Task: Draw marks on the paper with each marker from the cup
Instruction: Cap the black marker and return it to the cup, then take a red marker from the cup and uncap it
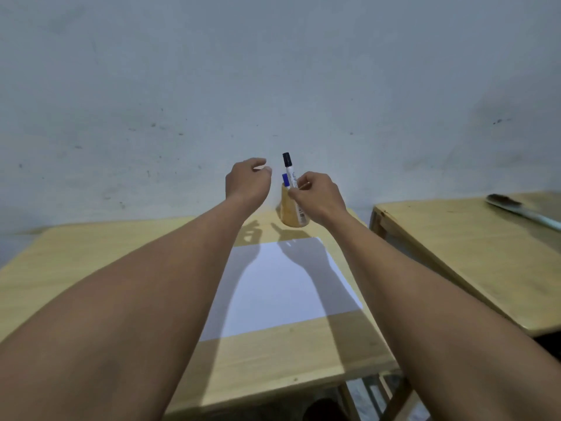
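Note:
A tan cup (287, 211) stands at the far edge of the wooden table (91, 268), just beyond a blank white sheet of paper (279, 287). A blue-capped marker (285, 179) sticks up from the cup. My right hand (318, 199) pinches a white marker with a black cap (290, 171), held upright in front of the cup with its lower end level with the cup's side. My left hand (247, 183) hovers to the left of the cup, fingers loosely curled, holding nothing.
A second wooden table (455, 253) stands to the right, separated by a gap, with a long brush-like tool (516, 208) on its far side. A pale wall rises directly behind the cup. Dark floor and a table frame show below the near edge.

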`<state>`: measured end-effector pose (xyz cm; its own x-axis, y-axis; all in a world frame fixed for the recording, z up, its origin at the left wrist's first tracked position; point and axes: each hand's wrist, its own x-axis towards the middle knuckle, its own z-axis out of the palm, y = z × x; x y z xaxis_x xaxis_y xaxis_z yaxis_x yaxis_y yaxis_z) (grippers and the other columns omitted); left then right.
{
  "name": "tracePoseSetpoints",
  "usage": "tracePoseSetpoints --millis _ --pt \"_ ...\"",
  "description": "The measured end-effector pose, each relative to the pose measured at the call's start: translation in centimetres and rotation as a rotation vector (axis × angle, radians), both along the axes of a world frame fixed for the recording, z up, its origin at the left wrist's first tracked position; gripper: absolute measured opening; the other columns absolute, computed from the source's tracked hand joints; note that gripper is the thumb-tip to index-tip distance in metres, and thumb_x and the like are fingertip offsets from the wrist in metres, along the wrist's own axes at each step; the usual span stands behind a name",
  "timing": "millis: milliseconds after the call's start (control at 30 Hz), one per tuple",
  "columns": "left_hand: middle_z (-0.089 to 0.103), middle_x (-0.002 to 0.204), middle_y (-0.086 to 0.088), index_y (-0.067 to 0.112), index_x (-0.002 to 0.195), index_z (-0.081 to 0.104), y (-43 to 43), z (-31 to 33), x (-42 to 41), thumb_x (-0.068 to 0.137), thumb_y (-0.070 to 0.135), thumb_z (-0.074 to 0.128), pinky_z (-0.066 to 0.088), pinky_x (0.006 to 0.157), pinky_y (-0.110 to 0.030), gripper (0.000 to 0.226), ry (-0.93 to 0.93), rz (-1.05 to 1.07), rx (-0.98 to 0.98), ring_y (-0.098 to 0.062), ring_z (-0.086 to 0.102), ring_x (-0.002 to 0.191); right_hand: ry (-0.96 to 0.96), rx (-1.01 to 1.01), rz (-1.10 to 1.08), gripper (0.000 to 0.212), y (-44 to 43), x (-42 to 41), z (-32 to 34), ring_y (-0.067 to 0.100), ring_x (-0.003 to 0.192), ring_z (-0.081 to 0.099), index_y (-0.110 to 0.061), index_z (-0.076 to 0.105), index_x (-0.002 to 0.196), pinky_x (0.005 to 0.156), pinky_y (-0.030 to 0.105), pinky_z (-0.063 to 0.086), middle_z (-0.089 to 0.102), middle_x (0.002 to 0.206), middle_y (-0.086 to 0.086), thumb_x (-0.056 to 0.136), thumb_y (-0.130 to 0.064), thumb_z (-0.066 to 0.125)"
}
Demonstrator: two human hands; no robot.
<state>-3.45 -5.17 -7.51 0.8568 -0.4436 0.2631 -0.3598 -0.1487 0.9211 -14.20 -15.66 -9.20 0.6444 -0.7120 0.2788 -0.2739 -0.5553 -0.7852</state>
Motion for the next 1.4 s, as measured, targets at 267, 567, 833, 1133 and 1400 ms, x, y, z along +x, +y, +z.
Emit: tracePoseSetpoints --millis 267,567,833,1133,1400 --pt "0.056 0.138 -0.008 0.021 0.147 0.043 -4.0 -5.2 1.3 0.082 0.018 0.071 0.052 0.093 -0.036 0.07 0.032 -0.084 0.209 -0.026 0.058 0.118 -0.028 -0.064 -0.019 0.022 -4.3 2.3 2.2 0.017 0.078 0.065 -0.02 0.057 0.114 0.065 0.031 0.05 0.06 0.081 -0.009 0.093 -0.024 0.063" --pt "0.048 0.149 -0.008 0.019 0.154 0.029 -8.2 -8.1 2.3 0.072 0.043 0.085 0.045 0.101 -0.039 0.103 0.028 -0.116 0.254 -0.028 0.048 0.133 -0.107 -0.096 -0.029 0.024 -7.4 5.5 3.4 0.015 0.082 0.064 -0.015 0.061 0.12 0.058 0.018 0.04 0.066 0.104 0.002 0.098 -0.024 0.06" --pt "0.063 0.114 0.005 0.019 0.134 0.053 -9.2 -9.3 2.5 0.078 0.032 0.082 0.045 0.08 -0.025 0.065 0.021 -0.133 0.104 -0.015 0.058 0.097 0.007 -0.086 -0.02 0.021 -8.8 6.6 1.2 0.012 0.075 0.064 -0.017 0.062 0.116 0.057 0.026 0.047 0.069 0.102 0.004 0.095 -0.017 0.061" --pt "0.066 0.117 0.001 0.02 0.133 0.053 -9.4 -9.5 3.0 0.077 0.03 0.084 0.054 0.092 -0.036 0.065 0.035 -0.144 0.101 -0.021 0.064 0.105 0.247 -0.078 -0.003 0.009 -9.0 7.4 -0.2 0.021 0.066 0.049 -0.012 0.066 0.07 0.059 0.029 0.04 0.053 0.064 0.001 0.079 -0.014 0.065" --pt "0.065 0.111 0.003 0.02 0.133 0.052 -9.4 -9.5 3.4 0.078 0.029 0.083 0.05 0.073 -0.023 0.063 0.04 -0.175 0.093 -0.016 0.063 0.096 0.301 -0.089 0.01 0.028 -10.1 6.9 -0.2 0.022 0.072 0.051 0.0 0.078 0.097 0.065 0.033 0.042 0.061 0.078 0.004 0.078 -0.015 0.063"
